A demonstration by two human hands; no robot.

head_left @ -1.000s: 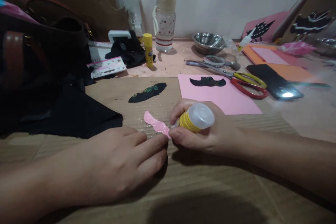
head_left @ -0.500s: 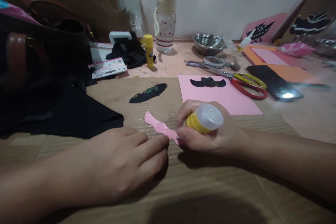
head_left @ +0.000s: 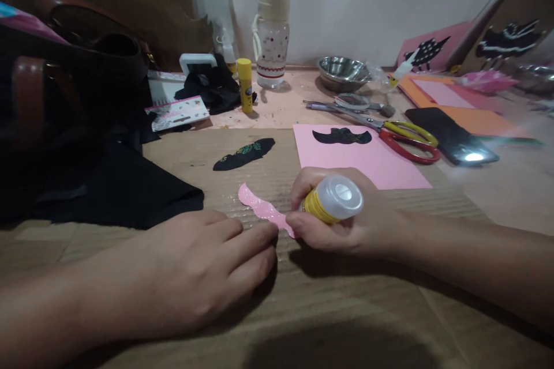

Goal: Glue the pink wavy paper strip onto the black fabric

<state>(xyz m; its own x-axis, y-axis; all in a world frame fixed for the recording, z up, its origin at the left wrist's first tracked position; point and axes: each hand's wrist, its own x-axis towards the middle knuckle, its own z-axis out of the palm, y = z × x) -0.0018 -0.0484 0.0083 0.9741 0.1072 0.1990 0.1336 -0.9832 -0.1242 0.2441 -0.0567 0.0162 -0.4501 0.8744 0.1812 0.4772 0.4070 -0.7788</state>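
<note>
A small wavy pink paper cutout (head_left: 262, 209), shiny with glue, lies on the brown cardboard sheet (head_left: 329, 300). My left hand (head_left: 203, 265) rests flat beside it, fingertips touching its near edge. My right hand (head_left: 341, 222) grips a glue stick (head_left: 332, 199) with a yellow label and clear end, its tip pressed to the cutout's right end. A black glittered cutout (head_left: 243, 153) lies just beyond. Further right is a pink paper sheet (head_left: 367, 164) with a black moustache-like shape (head_left: 342, 136) on it.
Scissors (head_left: 402, 137) with red and yellow handles and a lit phone (head_left: 452, 136) lie right of the pink sheet. Behind stand a second glue stick (head_left: 244, 84), a bottle (head_left: 272, 34) and a steel bowl (head_left: 343, 71). Black cloth (head_left: 121, 190) and a dark bag (head_left: 64, 81) fill the left.
My right hand slid the glue stick to the right along the pink cutout, then came back slightly left. My left hand stayed where it was.
</note>
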